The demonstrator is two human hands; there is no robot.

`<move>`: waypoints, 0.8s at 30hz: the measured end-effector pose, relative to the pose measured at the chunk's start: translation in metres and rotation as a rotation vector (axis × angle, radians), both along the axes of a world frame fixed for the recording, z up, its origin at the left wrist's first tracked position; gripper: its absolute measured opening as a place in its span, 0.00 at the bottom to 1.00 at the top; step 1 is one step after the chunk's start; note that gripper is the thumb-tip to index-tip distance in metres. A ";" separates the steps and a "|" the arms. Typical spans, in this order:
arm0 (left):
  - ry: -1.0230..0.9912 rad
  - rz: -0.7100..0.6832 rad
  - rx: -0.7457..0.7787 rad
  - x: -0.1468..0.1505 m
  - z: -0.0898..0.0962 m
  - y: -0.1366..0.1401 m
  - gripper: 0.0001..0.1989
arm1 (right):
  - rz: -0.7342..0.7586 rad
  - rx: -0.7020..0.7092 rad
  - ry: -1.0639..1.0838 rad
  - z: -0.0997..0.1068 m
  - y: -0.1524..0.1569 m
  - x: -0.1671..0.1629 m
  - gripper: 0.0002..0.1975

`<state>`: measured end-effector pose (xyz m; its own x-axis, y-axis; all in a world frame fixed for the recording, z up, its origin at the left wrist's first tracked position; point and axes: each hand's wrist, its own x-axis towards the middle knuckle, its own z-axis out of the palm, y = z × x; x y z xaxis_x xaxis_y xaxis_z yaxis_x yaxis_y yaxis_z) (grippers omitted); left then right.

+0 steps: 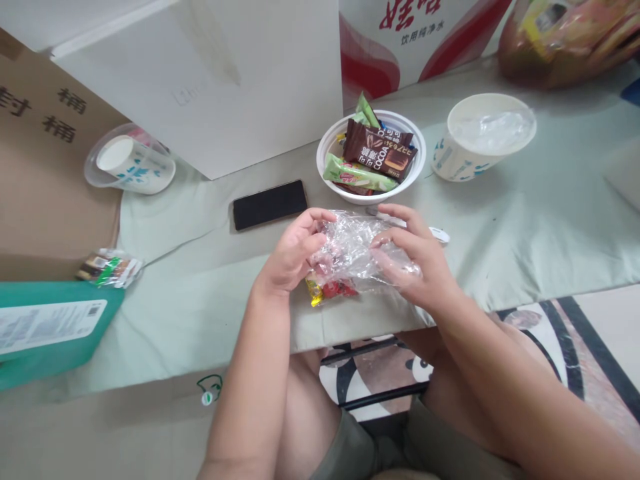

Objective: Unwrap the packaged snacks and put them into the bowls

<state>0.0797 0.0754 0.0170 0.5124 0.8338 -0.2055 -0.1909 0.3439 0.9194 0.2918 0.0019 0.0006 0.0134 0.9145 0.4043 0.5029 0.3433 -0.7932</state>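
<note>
Between my two hands is a crumpled clear plastic bag (350, 247), held just above the cloth-covered table. My left hand (300, 250) grips its left side with bent fingers. On the other side, my right hand (407, 250) pinches the plastic, thumb and fingers closed on it. A red and yellow wrapped snack (330, 290) shows below the bag, partly hidden by it. Just beyond my hands stands a white bowl (323, 157) filled with wrapped snacks, a brown cocoa packet (380, 150) on top and a green packet (357, 175) in front.
A black phone (270, 205) lies left of the bowl. To the right stands a paper tub (457, 157) with clear plastic in it. Cups (133, 163) lie at the left near a cardboard box (45, 167). White boxes (215, 80) line the back. A green box (60, 333) is front left.
</note>
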 end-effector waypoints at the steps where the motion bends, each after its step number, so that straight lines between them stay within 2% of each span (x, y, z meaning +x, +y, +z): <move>1: -0.009 -0.019 0.013 0.000 0.000 0.000 0.25 | -0.006 -0.007 0.011 -0.001 0.000 0.000 0.03; 6: -0.005 -0.080 0.049 -0.001 -0.003 0.001 0.25 | -0.064 -0.022 0.074 -0.002 0.003 -0.001 0.03; 11: 0.008 -0.059 0.037 -0.002 -0.006 0.001 0.23 | -0.046 -0.068 0.108 0.000 0.003 -0.002 0.05; 17: -0.008 -0.144 0.137 -0.006 -0.011 0.003 0.26 | -0.055 -0.068 0.105 -0.001 0.003 -0.002 0.05; 24: -0.005 -0.165 0.118 -0.006 -0.001 0.000 0.30 | -0.078 -0.056 0.113 -0.001 0.003 -0.003 0.06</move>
<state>0.0739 0.0754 0.0163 0.6446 0.7568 -0.1083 -0.1456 0.2606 0.9544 0.2892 0.0053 -0.0007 0.1278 0.9301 0.3444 0.4329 0.2601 -0.8631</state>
